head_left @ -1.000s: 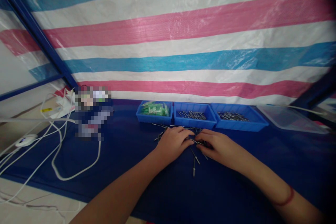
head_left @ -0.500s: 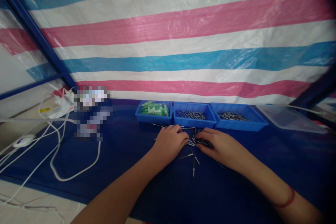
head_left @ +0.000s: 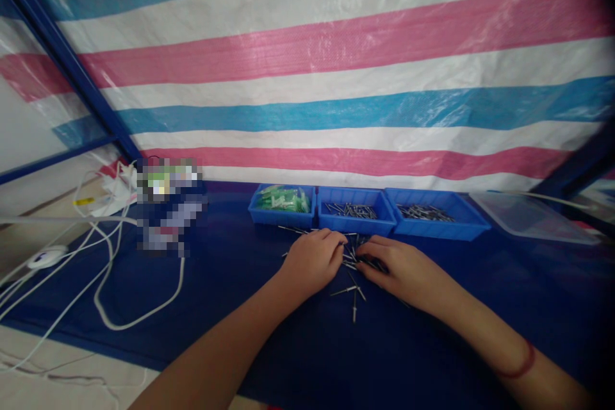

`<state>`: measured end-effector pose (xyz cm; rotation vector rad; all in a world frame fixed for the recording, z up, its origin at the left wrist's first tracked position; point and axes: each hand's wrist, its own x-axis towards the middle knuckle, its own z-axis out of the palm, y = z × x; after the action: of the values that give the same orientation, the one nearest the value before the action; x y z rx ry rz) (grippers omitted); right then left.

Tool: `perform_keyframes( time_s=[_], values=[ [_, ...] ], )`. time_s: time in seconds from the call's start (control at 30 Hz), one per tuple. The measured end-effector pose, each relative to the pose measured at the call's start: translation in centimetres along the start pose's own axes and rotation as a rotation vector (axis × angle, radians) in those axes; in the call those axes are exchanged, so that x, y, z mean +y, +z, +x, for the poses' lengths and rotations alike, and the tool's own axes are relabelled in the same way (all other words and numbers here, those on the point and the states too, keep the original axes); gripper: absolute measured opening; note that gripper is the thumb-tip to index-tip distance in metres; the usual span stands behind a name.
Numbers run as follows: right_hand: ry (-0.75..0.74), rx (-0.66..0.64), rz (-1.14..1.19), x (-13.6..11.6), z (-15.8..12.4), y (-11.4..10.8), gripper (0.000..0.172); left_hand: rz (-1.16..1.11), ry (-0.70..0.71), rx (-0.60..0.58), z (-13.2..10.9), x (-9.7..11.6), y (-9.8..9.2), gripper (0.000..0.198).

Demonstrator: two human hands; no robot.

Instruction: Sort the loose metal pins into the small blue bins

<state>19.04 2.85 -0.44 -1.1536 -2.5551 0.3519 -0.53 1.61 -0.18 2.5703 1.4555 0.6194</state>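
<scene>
A loose pile of thin metal pieces that look like blind rivets (head_left: pixel 350 257) lies on the blue table between my two hands. My left hand (head_left: pixel 317 261) rests at the pile's left side, fingers curled and drawn together; whatever is in them is hidden. On the other side, my right hand (head_left: pixel 396 266) curves its fingers and thumb round several dark rivets (head_left: pixel 373 262). Nearer to me, a few separate rivets (head_left: pixel 354 295) lie crossed on the tabletop. Other rivets (head_left: pixel 292 229) stick out behind my left hand.
Behind the hands stand three blue bins: a left one (head_left: pixel 259 216) with green-and-white packets, a middle one (head_left: pixel 355 225) and a right one (head_left: pixel 444 230) with metal pieces. A clear plastic lid (head_left: pixel 533 218) lies at right. White cables (head_left: pixel 108 307) run along the left; objects there are blurred.
My left hand's fingers have shifted slightly over the pile and drawn closer together. One loose rivet in front has moved a little. My right hand stays almost in place.
</scene>
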Motion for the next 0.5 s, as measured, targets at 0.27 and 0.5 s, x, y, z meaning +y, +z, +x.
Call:
perform_keyframes(
  time_s=[0.27,0.5],
  values=[
    [0.022,-0.026,-0.002,-0.46,-0.03,-0.04,0.017,-0.02,-0.002,-0.018,-0.04,0.12,-0.11,0.023],
    [0.019,-0.003,0.01,-0.48,-0.03,0.06,0.017,-0.093,-0.025,-0.003,-0.04,0.17,0.01,0.021]
  ],
)
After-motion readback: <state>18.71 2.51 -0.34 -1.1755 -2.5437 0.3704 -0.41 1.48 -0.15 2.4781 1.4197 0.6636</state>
